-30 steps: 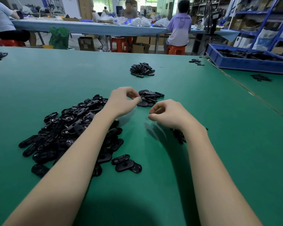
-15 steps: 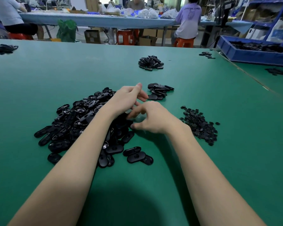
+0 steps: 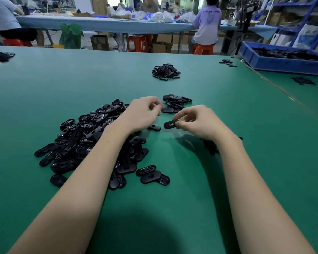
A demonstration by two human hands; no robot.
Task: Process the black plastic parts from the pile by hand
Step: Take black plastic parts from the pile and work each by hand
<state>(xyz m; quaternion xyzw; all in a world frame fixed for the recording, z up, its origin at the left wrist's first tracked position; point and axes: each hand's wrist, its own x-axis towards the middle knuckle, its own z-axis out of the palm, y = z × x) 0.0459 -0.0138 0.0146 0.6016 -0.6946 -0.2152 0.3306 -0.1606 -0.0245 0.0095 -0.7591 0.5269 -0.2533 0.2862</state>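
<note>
A big pile of black oval plastic parts (image 3: 84, 136) lies on the green table (image 3: 62, 85), left of centre and under my left forearm. My right hand (image 3: 196, 123) pinches one black oval part (image 3: 170, 124) by its end, just above the table. My left hand (image 3: 143, 114) hovers at the pile's far right edge, fingers curled, thumb and forefinger tips close together. A small black part (image 3: 154, 127) shows under its lower edge; whether the hand holds it is unclear. A small heap of parts (image 3: 176, 104) lies just beyond both hands.
Another heap of parts (image 3: 165, 71) lies farther back. Tiny black bits (image 3: 211, 147) peek out beneath my right wrist. A blue bin (image 3: 283, 60) of black parts stands far right, with loose parts (image 3: 303, 80) near it. People sit at a table behind.
My right hand has come away from the big pile with one part pinched in it, moving right. My left hand's fingers have curled in. The view has shifted slightly.
</note>
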